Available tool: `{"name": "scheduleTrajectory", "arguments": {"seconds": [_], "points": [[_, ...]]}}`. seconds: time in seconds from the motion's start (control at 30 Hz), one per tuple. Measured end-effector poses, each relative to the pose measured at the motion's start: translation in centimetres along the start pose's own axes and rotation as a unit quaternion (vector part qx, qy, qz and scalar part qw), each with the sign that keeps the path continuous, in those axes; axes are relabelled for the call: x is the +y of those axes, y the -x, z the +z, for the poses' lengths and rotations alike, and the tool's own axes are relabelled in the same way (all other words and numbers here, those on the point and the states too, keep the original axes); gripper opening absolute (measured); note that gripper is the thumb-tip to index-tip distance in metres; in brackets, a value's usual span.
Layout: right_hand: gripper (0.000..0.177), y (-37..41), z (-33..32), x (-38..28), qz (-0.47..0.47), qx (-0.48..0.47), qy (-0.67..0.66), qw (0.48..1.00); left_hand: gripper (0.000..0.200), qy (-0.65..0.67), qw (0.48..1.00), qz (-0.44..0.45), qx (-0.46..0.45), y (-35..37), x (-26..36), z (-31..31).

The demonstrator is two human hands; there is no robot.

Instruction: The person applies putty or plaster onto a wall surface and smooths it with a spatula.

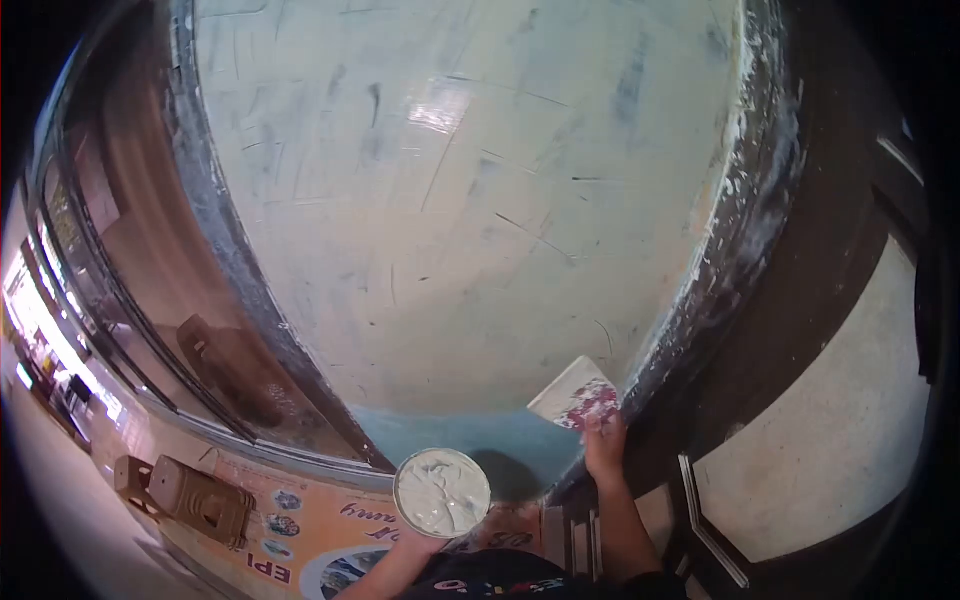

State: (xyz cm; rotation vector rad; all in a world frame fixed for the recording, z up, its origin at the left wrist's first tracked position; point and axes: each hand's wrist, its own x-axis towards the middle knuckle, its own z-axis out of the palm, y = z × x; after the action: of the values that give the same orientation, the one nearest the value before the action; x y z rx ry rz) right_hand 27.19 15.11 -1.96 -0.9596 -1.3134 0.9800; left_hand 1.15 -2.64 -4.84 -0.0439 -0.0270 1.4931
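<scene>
My left hand (418,545) holds up a round tub (399,500) from below, its fingers mostly hidden under it. Thick white putty (445,492) fills the tub, its surface smeared and ridged. In my right hand (605,448) is a wide putty knife (572,393), fingers closed round its red, putty-spattered handle area. The blade is coated in white and lies at or close to the lower right of the wall panel (450,280). That panel is covered in pale filler with dark scratches and streaks; a bluish strip (430,435) shows along its bottom.
Dark frames border the panel, the right one (735,220) splashed white. Brown plastic stools (200,500) stand at lower left on a printed orange banner (330,520). A glass door or window (140,300) is at left, and a pale panel (830,440) at right.
</scene>
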Motion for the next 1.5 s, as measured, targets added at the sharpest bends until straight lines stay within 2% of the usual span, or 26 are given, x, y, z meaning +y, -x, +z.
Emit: {"name": "scheduleTrajectory", "arguments": {"seconds": [0.03, 0.07, 0.1, 0.13, 0.27, 0.33, 0.37, 0.43, 0.5, 0.57, 0.63, 0.73, 0.8, 0.83, 0.87, 0.93, 0.97, 1.0, 1.07, 1.1, 1.17, 1.2, 1.27, 1.4, 1.47, 1.5], "points": [[0.018, -0.7, 0.9, -0.4, -0.075, -0.017, 0.127, 0.989, 0.065, -0.307, 0.944, 0.088, 0.078, 0.3, -1.4, 3.6], [0.018, -1.3, 2.0, -1.1, -0.08, -0.025, 0.127, 0.988, 0.065, -0.303, 0.945, 0.096, 0.076, 0.1, -1.2, 3.2], [0.019, -1.9, 3.7, -2.9, -0.133, -0.065, 0.147, 0.978, 0.064, -0.148, 0.987, 0.051, 0.043, -0.2, -0.7, 2.6], [0.021, -2.4, 5.4, -4.8, -0.187, -0.103, 0.166, 0.963, 0.063, 0.01, 1.0, 0.004, 0.007, -0.2, -0.3, 2.2], [0.016, -2.9, 11.1, -11.3, -0.283, -0.174, 0.216, 0.918, 0.063, 0.001, 1.0, 0.002, -0.021, 0.1, 1.3, 3.4], [0.014, -3.8, 13.9, -14.3, -0.423, -0.214, 0.275, 0.836, 0.064, -0.081, 0.994, 0.053, 0.055, 0.3, 3.3, 3.4], [0.014, -4.3, 15.1, -15.8, -0.426, -0.214, 0.272, 0.836, 0.064, -0.083, 0.994, 0.056, 0.053, 0.7, 4.3, 4.0], [0.021, -5.7, 17.2, -19.0, -0.462, -0.249, 0.367, 0.768, 0.064, -0.004, 0.999, 0.021, -0.044, 1.0, 6.5, 5.6], [0.018, -7.5, 19.0, -23.3, -0.484, -0.221, 0.393, 0.75, 0.064, -0.023, 0.999, 0.041, -0.025, 1.2, 8.6, 5.4], [0.018, -9.3, 20.2, -27.2, -0.527, -0.149, 0.372, 0.75, 0.064, -0.058, 0.996, 0.07, -0.016, 1.3, 10.3, 5.7], [0.022, -11.5, 20.5, -31.5, -0.478, -0.108, 0.487, 0.723, 0.064, -0.051, 0.997, 0.058, -0.019, 1.5, 11.7, 5.5], [0.025, -15.4, 18.9, -38.2, -0.434, 0.054, 0.539, 0.72, 0.065, -0.042, 0.998, 0.034, -0.045, 1.7, 13.8, 5.9], [0.028, -17.4, 15.8, -42.3, -0.449, 0.157, 0.513, 0.715, 0.066, -0.056, 0.997, 0.05, -0.023, 1.8, 15.0, 5.8], [0.029, -18.2, 14.2, -43.7, -0.456, 0.195, 0.498, 0.711, 0.066, -0.051, 0.997, 0.034, -0.044, 1.8, 15.4, 6.1], [0.029, -17.8, 13.6, -44.6, -0.457, 0.198, 0.502, 0.707, 0.066, -0.049, 0.997, 0.028, -0.047, 1.6, 16.1, 5.9], [0.029, -16.2, 13.6, -46.5, -0.5, 0.217, 0.413, 0.729, 0.066, -0.041, 0.998, 0.023, -0.029, 1.4, 16.9, 6.0], [0.029, -15.5, 14.2, -46.2, -0.522, 0.164, 0.386, 0.742, 0.066, -0.062, 0.997, 0.035, -0.008, 1.3, 17.1, 6.0], [0.029, -14.9, 15.4, -45.0, -0.523, 0.168, 0.39, 0.74, 0.066, -0.061, 0.998, 0.03, -0.01, 1.0, 17.2, 6.1], [0.029, -15.1, 17.2, -41.8, -0.553, 0.102, 0.476, 0.676, 0.066, -0.039, 0.998, 0.0, -0.047, 0.5, 17.3, 6.2], [0.029, -14.9, 17.3, -41.4, -0.552, 0.105, 0.478, 0.675, 0.066, -0.039, 0.998, -0.004, -0.047, 0.4, 17.3, 6.2], [0.03, -14.7, 17.3, -41.0, -0.438, 0.089, 0.545, 0.71, 0.066, -0.027, 0.998, -0.022, -0.055, 0.0, 17.3, 6.4], [0.03, -15.9, 16.1, -41.2, -0.434, 0.089, 0.549, 0.709, 0.066, -0.024, 0.998, -0.027, -0.052, 0.0, 17.2, 6.4], [0.028, -18.7, 12.0, -42.4, -0.47, 0.189, 0.427, 0.749, 0.065, -0.081, 0.996, 0.002, -0.031, -0.2, 16.8, 6.0], [0.026, -16.6, 10.2, -45.0, -0.535, 0.239, 0.334, 0.738, 0.065, -0.065, 0.997, -0.001, -0.033, -0.5, 16.0, 5.3], [0.028, -16.1, 11.3, -44.9, -0.637, 0.249, 0.372, 0.627, 0.065, -0.079, 0.997, 0.002, -0.013, -0.4, 15.3, 5.4], [0.027, -15.9, 12.4, -44.8, -0.715, 0.263, 0.421, 0.492, 0.065, -0.073, 0.997, -0.007, -0.022, -0.4, 14.9, 5.5]]}}
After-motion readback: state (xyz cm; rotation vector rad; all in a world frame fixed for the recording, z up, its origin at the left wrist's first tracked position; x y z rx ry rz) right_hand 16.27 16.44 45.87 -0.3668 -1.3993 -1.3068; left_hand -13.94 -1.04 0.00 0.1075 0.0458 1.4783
